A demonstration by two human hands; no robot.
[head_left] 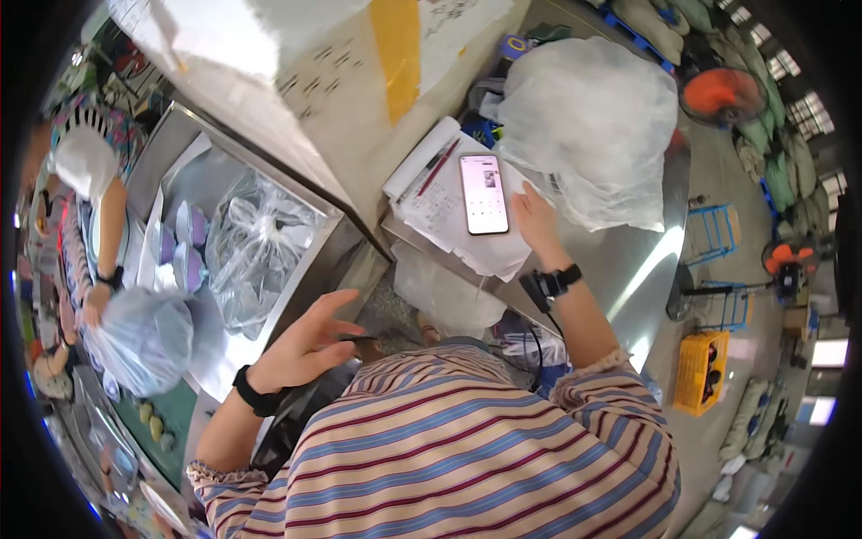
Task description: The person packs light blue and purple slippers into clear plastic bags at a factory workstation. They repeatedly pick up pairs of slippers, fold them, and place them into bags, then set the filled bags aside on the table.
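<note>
My left hand (305, 346) hangs in the air near the corner of the metal tray table, fingers apart and nothing seen in them. A dark band is on that wrist. On the right, my right hand (536, 218) is beside a phone (484, 195) with a lit white screen, fingers stretched out and holding nothing I can see. Whether its fingertips touch the papers is hard to tell. Beneath the phone lie handwritten papers (420, 216). A dark red pen (439, 167) rests on them, left of the phone.
A big white plastic bag (588, 126) stands beyond my right hand. A tall pale box (314, 81) with yellow tape rises ahead. Leftward, a tray table (310, 262) holds a clear bag (256, 238) and purple cups (187, 247). A co-worker's hand (94, 304) grips another bag (148, 337).
</note>
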